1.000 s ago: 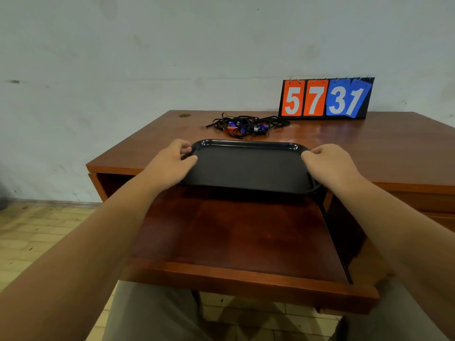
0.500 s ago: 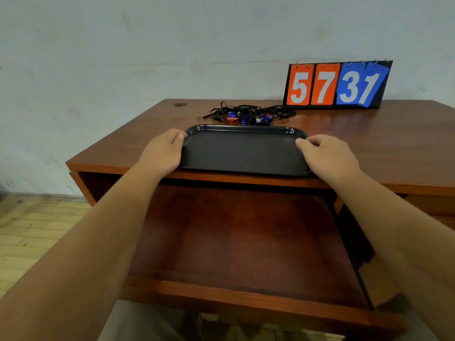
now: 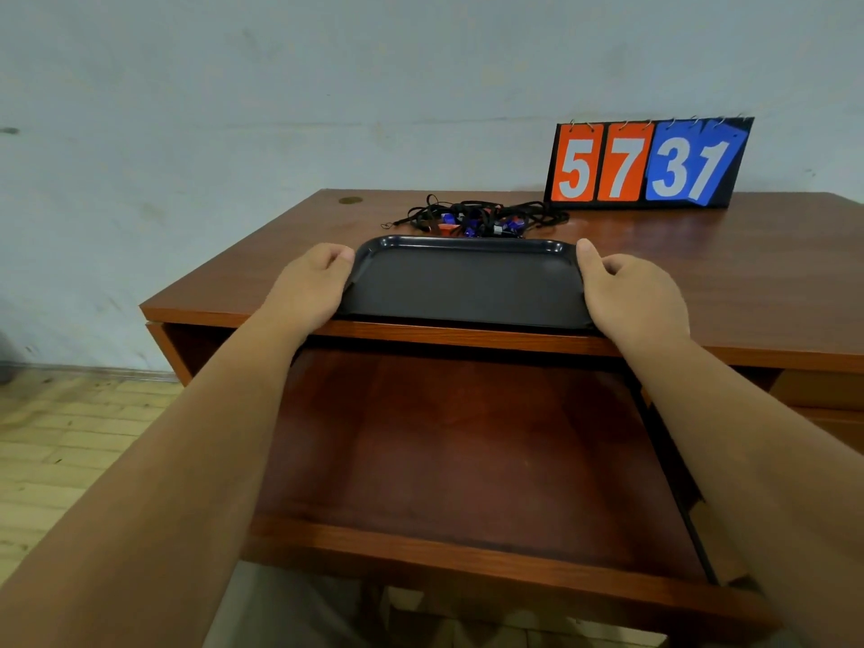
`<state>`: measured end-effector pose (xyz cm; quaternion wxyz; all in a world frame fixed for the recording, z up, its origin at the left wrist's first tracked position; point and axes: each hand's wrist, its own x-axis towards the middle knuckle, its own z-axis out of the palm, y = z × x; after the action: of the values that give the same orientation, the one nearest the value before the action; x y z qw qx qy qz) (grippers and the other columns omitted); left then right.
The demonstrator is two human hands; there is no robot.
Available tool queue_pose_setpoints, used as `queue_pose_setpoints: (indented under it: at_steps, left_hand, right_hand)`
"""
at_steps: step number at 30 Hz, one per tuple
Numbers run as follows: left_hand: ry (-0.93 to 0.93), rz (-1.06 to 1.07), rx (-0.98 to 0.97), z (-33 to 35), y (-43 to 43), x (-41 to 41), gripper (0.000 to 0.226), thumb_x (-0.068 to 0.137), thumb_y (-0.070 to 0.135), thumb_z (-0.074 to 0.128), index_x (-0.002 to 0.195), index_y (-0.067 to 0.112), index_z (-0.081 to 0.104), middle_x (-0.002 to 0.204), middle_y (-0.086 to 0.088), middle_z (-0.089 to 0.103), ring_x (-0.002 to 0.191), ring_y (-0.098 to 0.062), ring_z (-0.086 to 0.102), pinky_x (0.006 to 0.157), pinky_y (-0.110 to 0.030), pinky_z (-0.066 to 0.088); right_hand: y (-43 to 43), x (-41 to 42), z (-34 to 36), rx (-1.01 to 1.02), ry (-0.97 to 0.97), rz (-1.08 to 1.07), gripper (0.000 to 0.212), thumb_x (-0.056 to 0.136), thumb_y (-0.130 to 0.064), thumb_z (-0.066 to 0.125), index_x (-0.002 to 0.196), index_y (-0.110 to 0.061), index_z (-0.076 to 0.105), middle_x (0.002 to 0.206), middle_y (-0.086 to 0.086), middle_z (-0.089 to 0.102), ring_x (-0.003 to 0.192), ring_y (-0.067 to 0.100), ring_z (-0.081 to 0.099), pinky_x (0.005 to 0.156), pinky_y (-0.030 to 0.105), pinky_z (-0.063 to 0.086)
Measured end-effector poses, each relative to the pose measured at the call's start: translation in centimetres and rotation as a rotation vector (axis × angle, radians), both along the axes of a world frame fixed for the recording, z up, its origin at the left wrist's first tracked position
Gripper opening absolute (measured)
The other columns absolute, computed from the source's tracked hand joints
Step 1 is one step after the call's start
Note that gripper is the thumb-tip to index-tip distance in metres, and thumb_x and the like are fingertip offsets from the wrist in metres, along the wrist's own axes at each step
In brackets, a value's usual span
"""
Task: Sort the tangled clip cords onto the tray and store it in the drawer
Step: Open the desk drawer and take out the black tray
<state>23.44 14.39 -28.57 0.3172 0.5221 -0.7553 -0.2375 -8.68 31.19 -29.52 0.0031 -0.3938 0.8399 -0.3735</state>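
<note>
I see the tray (image 3: 467,282) on the desk (image 3: 748,273) at its front edge, long axis running left to right. My left hand (image 3: 311,285) grasps its left short end and my right hand (image 3: 633,294) its right. The tangled clip cords (image 3: 477,219) lie on the desktop just behind the far rim. The drawer (image 3: 467,554) stands pulled out below.

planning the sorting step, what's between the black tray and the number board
In the head view, the tangled clip cords lie there on the desk top, just behind the tray's far rim.

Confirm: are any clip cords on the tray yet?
No, the tray holds nothing; the clip cords lie tangled on the desk behind it.
</note>
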Motion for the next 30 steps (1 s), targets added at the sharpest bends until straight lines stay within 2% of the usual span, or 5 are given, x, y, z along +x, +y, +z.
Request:
queue_pose_setpoints:
  at_steps: [6,10,15,24,30]
  left_hand:
    - [0.15,0.077,0.025,0.1,3.1,1.0,0.05,0.115,0.044,0.041,0.159,0.023,0.048,0.16,0.001,0.053,0.144,-0.02,0.049,0.104,-0.03,0.034]
    - [0.263,0.099,0.043,-0.6,5.3,2.0,0.049,0.114,0.039,0.046,0.16,0.021,0.047,0.159,0.002,0.053,0.142,-0.017,0.05,0.105,-0.028,0.034]
    - [0.31,0.107,0.113,-1.0,7.6,3.3,0.054,0.111,0.034,0.054,0.162,0.021,0.044,0.16,0.005,0.054,0.141,-0.018,0.052,0.104,-0.03,0.036]
    - [0.001,-0.166,0.214,-0.7,14.4,5.8,0.046,0.106,0.048,0.062,0.148,0.031,0.059,0.134,0.009,0.067,0.116,-0.012,0.066,0.102,-0.034,0.052]
    - [-0.26,-0.386,0.173,-3.0,18.5,5.8,0.017,0.103,0.051,0.063,0.119,0.046,0.07,0.114,0.023,0.073,0.105,0.003,0.068,0.093,-0.023,0.053]
  right_hand:
    - [1.0,0.6,0.3,-0.039,-0.02,0.001,0.072,0.11,-0.068,0.022,0.085,-0.016,0.065,0.081,0.006,0.066,0.081,0.022,0.062,0.071,0.039,0.041]
    - [2.4,1.0,0.3,-0.042,-0.046,0.039,0.06,0.111,-0.064,0.03,0.11,-0.016,0.067,0.095,0.001,0.068,0.092,0.022,0.064,0.076,0.037,0.041]
    - [4.8,3.1,-0.2,-0.267,-0.174,0.018,0.049,0.105,-0.035,0.061,0.146,-0.008,0.055,0.144,0.01,0.057,0.114,0.018,0.06,0.083,0.023,0.044]
    - [10.3,9.4,-2.3,-0.314,-0.18,0.152,0.023,0.103,-0.021,0.066,0.124,-0.023,0.056,0.117,-0.001,0.06,0.087,0.006,0.061,0.059,0.013,0.044]
    - [12.3,12.1,-3.4,-0.099,-0.136,0.34,0.013,0.103,-0.03,0.066,0.116,-0.028,0.065,0.109,-0.01,0.063,0.091,0.006,0.063,0.069,0.02,0.045]
